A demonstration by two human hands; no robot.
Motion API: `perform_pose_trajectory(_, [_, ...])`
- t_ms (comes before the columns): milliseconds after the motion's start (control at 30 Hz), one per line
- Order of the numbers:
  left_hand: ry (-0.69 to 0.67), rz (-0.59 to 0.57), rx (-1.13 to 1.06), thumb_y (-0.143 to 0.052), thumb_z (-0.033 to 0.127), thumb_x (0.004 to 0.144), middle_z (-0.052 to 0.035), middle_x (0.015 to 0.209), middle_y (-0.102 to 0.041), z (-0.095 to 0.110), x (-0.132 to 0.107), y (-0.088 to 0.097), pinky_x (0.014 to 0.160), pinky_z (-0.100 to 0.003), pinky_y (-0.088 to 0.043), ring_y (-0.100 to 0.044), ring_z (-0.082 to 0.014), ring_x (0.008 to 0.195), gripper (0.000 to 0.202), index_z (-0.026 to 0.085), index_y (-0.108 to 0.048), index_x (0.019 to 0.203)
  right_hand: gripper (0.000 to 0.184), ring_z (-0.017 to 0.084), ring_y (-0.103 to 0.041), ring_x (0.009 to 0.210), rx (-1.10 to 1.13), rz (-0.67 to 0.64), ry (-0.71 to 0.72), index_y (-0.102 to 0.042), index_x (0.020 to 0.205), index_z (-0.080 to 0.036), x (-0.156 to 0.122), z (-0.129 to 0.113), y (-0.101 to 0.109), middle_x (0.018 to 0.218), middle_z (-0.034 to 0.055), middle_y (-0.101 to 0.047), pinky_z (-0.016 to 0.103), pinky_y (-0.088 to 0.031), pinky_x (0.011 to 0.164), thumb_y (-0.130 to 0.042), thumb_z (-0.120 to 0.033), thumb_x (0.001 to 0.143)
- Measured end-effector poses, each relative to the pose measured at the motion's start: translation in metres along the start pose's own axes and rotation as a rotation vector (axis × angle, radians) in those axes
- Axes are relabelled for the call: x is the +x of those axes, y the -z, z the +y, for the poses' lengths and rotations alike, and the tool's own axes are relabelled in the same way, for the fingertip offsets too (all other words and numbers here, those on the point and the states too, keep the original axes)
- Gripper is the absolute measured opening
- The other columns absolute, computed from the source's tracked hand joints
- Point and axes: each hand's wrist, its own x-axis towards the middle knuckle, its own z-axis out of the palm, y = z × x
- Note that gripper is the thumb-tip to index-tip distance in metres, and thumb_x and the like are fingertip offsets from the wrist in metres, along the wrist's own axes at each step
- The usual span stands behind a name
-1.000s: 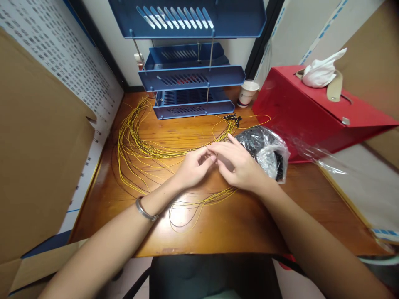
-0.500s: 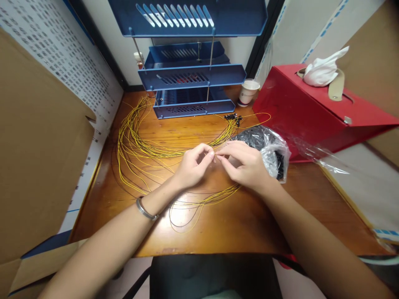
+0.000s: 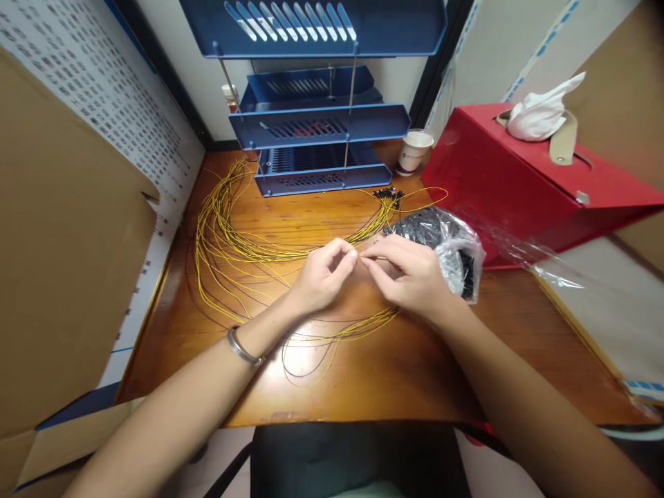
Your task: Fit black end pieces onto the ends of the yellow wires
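Observation:
Over the wooden table, my left hand (image 3: 326,273) and my right hand (image 3: 407,270) meet almost fingertip to fingertip. Thumb and index finger of my left hand pinch a thin wire whose end is hidden by the fingers. My right hand is also pinched, just to the right; what lies in its fingertips is too small to make out. Behind the hands runs a bundle of yellow and dark wires (image 3: 223,221), curving round to the left. Black connectors (image 3: 388,195) sit on the bundle's far end. More wires (image 3: 357,330) pass in front, under my right wrist.
A clear plastic bag (image 3: 440,238) of black parts lies beside my right hand. A red box (image 3: 498,180) with tissue stands at right, a paper cup (image 3: 413,152) next to it. Blue tiered trays (image 3: 321,128) rise at the back; cardboard (image 3: 62,228) stands left.
Both hands stay in nearly the same place, with only slight movement at the fingertips. The whole view has shifted a little; the wires lie as before.

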Motion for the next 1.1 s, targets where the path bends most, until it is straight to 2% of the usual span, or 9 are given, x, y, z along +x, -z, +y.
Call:
perform_pose_trajectory(167, [0.03, 0.012, -0.018, -0.045, 0.042, 0.104, 0.0011, 0.062, -0.054, -0.0001, -0.0002, 0.0018, 0.062, -0.025, -0.039, -0.049, -0.0103, 0.059, 0.044, 0.017, -0.054, 0.069, 0.009, 0.016, -0.067, 0.074, -0.001, 0.004, 0.006, -0.068, 0.089, -0.017, 0.0001, 0.0, 0.0003, 0.082, 0.005, -0.073, 0.028, -0.055, 0.071, -0.063, -0.01, 0.089])
perform_pose_trajectory(233, [0.054, 0.024, -0.049, -0.041, 0.044, 0.105, -0.0003, 0.064, -0.058, -0.0009, -0.0006, 0.0023, 0.062, -0.025, -0.04, -0.05, -0.0105, 0.059, 0.047, 0.016, -0.057, 0.07, 0.01, 0.016, -0.067, 0.074, -0.005, 0.016, 0.001, -0.068, 0.089, -0.018, 0.0001, 0.0007, 0.0002, 0.082, 0.0047, -0.073, 0.028, -0.055, 0.071, -0.063, -0.009, 0.089])
perform_pose_trajectory(367, [0.071, 0.032, -0.109, -0.05, 0.045, 0.101, -0.0017, 0.078, -0.064, -0.0015, -0.001, 0.0015, 0.061, -0.024, -0.042, -0.053, -0.0108, 0.062, 0.033, 0.017, -0.062, 0.09, 0.01, 0.016, -0.067, 0.072, -0.011, 0.04, -0.012, -0.069, 0.088, -0.019, 0.0004, 0.0016, -0.0002, 0.081, 0.0042, -0.074, 0.028, -0.056, 0.07, -0.064, -0.01, 0.089])
perform_pose_trajectory(467, [0.036, 0.017, -0.076, -0.06, 0.04, 0.097, -0.0023, 0.082, -0.066, 0.0004, -0.0008, 0.0007, 0.061, -0.024, -0.042, -0.054, -0.0108, 0.064, 0.024, 0.016, -0.063, 0.093, 0.01, 0.016, -0.068, 0.073, -0.005, 0.039, -0.011, -0.07, 0.088, -0.018, -0.0001, 0.0012, -0.0005, 0.082, 0.0049, -0.074, 0.028, -0.055, 0.069, -0.064, -0.01, 0.089])
perform_pose_trajectory(600, [0.006, 0.029, -0.019, -0.06, 0.036, 0.096, -0.0025, 0.079, -0.066, 0.0037, -0.0006, 0.0007, 0.061, -0.023, -0.042, -0.055, -0.011, 0.065, 0.022, 0.016, -0.064, 0.088, 0.01, 0.016, -0.068, 0.073, -0.004, 0.027, -0.022, -0.07, 0.088, -0.018, -0.0008, 0.0009, -0.0007, 0.082, 0.0048, -0.074, 0.028, -0.055, 0.069, -0.064, -0.01, 0.089])
perform_pose_trajectory(800, [0.046, 0.035, -0.024, -0.059, 0.038, 0.097, -0.0008, 0.072, -0.062, 0.003, -0.001, -0.0004, 0.06, -0.023, -0.042, -0.054, -0.0109, 0.063, 0.026, 0.016, -0.061, 0.083, 0.008, 0.016, -0.067, 0.074, 0.001, 0.008, -0.041, -0.068, 0.088, -0.018, -0.0014, 0.0018, -0.0016, 0.082, 0.004, -0.073, 0.028, -0.054, 0.07, -0.064, -0.012, 0.09])
perform_pose_trajectory(1100, [0.029, 0.049, 0.033, -0.049, 0.049, 0.101, 0.0016, 0.054, -0.055, 0.0029, 0.001, 0.0002, 0.059, -0.025, -0.041, -0.049, -0.0097, 0.052, 0.051, 0.017, -0.056, 0.061, 0.009, 0.016, -0.066, 0.074, 0.001, -0.022, -0.067, -0.066, 0.087, -0.02, -0.0007, 0.0017, -0.0002, 0.082, 0.0037, -0.072, 0.029, -0.053, 0.07, -0.062, -0.013, 0.091])
